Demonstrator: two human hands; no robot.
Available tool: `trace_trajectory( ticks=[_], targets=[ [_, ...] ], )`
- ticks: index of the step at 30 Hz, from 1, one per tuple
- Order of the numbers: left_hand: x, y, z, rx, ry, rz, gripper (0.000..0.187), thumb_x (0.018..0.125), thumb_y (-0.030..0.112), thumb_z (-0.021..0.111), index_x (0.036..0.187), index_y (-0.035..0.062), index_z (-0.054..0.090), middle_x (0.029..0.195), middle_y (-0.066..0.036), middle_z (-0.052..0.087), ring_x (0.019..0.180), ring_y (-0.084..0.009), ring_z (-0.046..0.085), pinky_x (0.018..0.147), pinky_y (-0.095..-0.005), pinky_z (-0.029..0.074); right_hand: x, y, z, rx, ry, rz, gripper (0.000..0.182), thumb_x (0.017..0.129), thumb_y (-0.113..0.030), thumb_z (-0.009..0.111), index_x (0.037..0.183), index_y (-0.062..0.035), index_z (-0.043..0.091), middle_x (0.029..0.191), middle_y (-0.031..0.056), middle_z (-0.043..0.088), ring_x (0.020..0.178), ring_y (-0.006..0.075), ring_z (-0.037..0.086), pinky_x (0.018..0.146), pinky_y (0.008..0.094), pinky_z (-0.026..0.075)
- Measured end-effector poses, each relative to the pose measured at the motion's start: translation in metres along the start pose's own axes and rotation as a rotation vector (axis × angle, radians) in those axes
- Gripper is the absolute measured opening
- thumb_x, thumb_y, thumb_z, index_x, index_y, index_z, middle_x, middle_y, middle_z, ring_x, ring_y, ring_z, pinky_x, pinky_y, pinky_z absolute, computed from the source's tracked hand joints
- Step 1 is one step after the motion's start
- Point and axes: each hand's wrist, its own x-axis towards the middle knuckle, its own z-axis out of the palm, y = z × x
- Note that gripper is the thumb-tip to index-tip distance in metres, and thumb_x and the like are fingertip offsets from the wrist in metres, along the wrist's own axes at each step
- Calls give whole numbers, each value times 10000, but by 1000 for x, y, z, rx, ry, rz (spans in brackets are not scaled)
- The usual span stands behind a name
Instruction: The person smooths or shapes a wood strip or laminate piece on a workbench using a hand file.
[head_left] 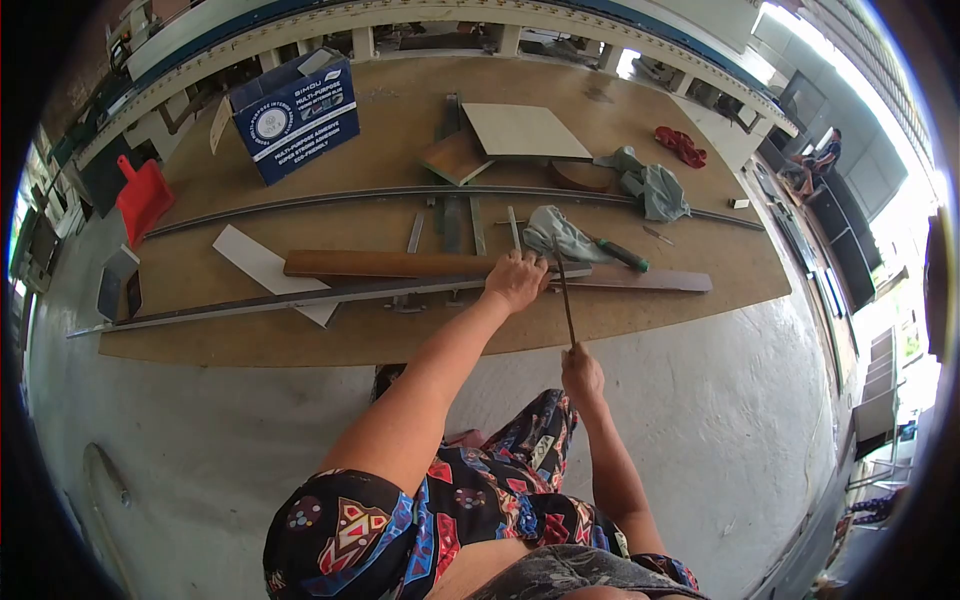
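Observation:
My left hand [517, 281] is closed over the right part of a brown wood-faced strip [380, 263], right by a long grey metal bar [250, 306]. In my right hand [582, 376], at the table's near edge, is the lower end of a long, thin, dark file [566, 300]. The file points away from me, and its upper part crosses the strip's end just right of my left fingers. A grey-green cloth [560, 235] lies beyond the file tip. Beside it is a tool with a green-and-black handle [622, 254]. Another brown strip [655, 281] extends to the right.
The brown tabletop [390, 130] carries a blue box [295, 115], a cream panel [528, 131], another cloth [655, 188], red cord [680, 146] and a white strip [262, 262]. A red dustpan [143, 200] is at the left edge. A person [822, 160] sits far right.

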Motion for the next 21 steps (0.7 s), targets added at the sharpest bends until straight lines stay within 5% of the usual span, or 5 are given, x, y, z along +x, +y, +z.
trace_trajectory(
  ticks=[5,16,21],
  targets=[
    [0,1,-2,-37,7,0,259,897,325,506,966,86,578,954,-93,607,920,-273,592,763,-397,485,-14,4,-5,7,-7,35,227,889,-252,510,925,-29,537,819,234,628,840,429,593,702,503,449],
    [2,0,5,-4,17,-9,239,881,317,517,945,94,576,942,-87,614,903,-267,603,750,-384,492,87,-38,-8,-40,-52,-6,215,882,-246,498,924,-36,517,826,238,638,829,411,618,720,504,469],
    [0,0,2,6,28,1,243,881,320,516,937,94,585,936,-95,615,898,-270,604,742,-386,493,60,-24,2,-69,8,-40,205,890,-234,482,927,-35,512,813,242,635,807,423,614,702,504,470]
  ],
)
